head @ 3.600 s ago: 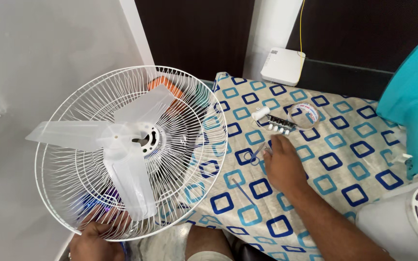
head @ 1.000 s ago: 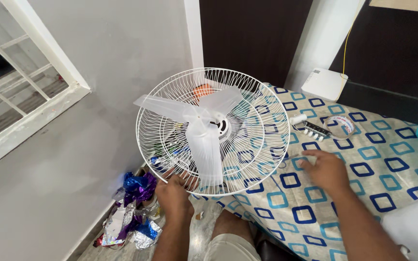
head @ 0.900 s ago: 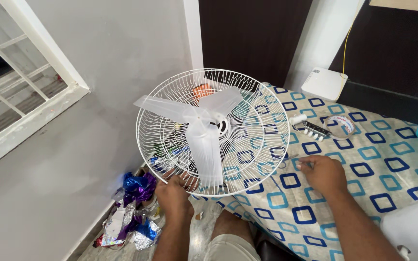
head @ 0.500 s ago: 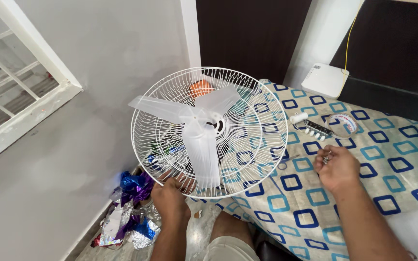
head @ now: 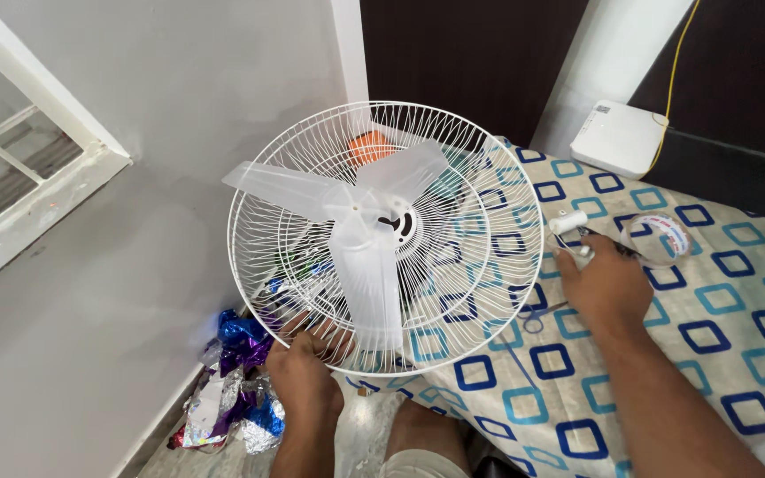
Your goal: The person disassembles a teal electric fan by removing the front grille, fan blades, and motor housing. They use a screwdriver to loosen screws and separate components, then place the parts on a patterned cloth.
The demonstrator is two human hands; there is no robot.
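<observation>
Left hand (head: 305, 376) grips the near rim of the fan guard (head: 384, 235), fingers curled through its wires, blade (head: 360, 239) lying inside. Right hand (head: 599, 285), palm down and loosely curled, rests on the cloth (head: 666, 354) right of the guard, fingertips at the white capacitor (head: 568, 222); tape roll (head: 661, 237) just beyond

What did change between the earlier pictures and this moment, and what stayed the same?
The right hand moved up the blue-squared patterned cloth from near the scissors to the small white cylindrical part. The left hand still grips the white wire fan guard with its translucent three-blade propeller.
</observation>
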